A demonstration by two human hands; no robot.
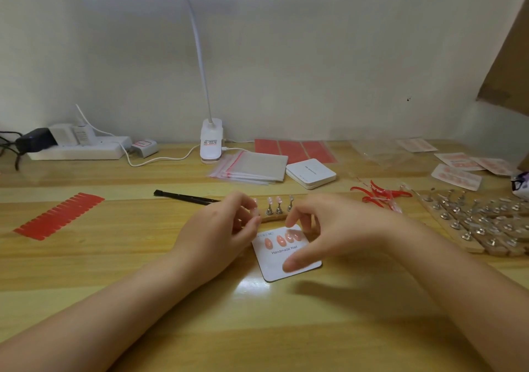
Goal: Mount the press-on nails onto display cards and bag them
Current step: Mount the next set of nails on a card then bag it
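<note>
1. Nearest me: the card [289,260] lies flat on the table [257,328], a little skewed, printed "Handmade Nail". Four pink nails [282,238] sit in a row along its top half; the lower half is bare.
2. Right hand [323,228] arches over the card. Thumb tip presses the lower part of the card, fingers curl down toward the top right nails. I can't tell if a fingertip actually touches a nail or hovers just above.
3. Left hand [220,228] is at the card's left edge, fingers curled, tips drawn close together near the stand. Looks like it pinches something small, probably a nail, but blur hides it, so I can't tell.
4. Just behind the hands: a wooden strip with metal nail stands [274,210], a few carrying pale nails.
5. My read: mounting row one, about half the card done, bagging not started.
6. To do it well: keep the thumb pinning the card so it can't slide, set each nail in line with its neighbours, press from the middle outward, don't nudge nails already stuck.
7. Further back: a black tool [186,197], red adhesive strip sheet [58,215] far left, red tab offcuts [380,195] and more stands [481,223] right.
8. Farthest: zip bags [252,167], white box [310,172], lamp base [211,140], finished bagged cards [458,171] at far right.
</note>
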